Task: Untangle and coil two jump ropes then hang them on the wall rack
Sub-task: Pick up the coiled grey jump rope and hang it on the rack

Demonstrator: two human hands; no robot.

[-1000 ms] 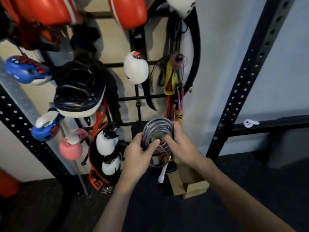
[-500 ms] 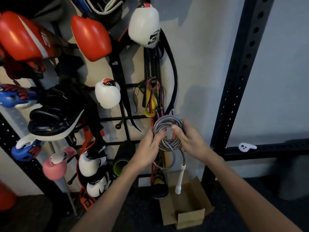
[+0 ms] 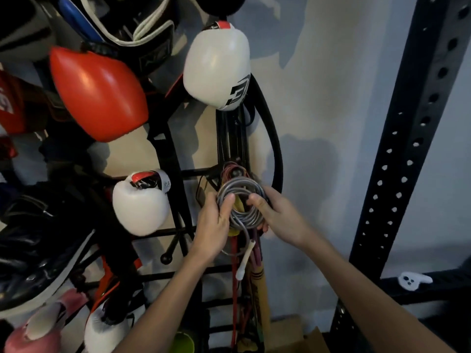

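Note:
A grey jump rope (image 3: 239,189) is wound into a tight coil, held up against the black wall rack (image 3: 178,174). My left hand (image 3: 214,225) grips the coil's left side with the thumb over the strands. My right hand (image 3: 275,215) grips its right side. One white handle (image 3: 245,261) dangles below the coil. Just above the coil's top a rack peg (image 3: 238,171) carries a bundle of reddish cords (image 3: 230,171). Red and pink ropes (image 3: 234,276) hang down behind the coil.
White boxing gloves (image 3: 216,67) (image 3: 141,202), a red pad (image 3: 99,95) and dark headgear crowd the rack on the left. A black perforated upright (image 3: 407,159) stands on the right, with a white controller (image 3: 414,281) on its crossbar. A cardboard box (image 3: 295,337) sits on the floor.
Both hands have lifted the coil upward along the rack, from down by the floor box to just under the peg with the cords. The view has tilted up with them.

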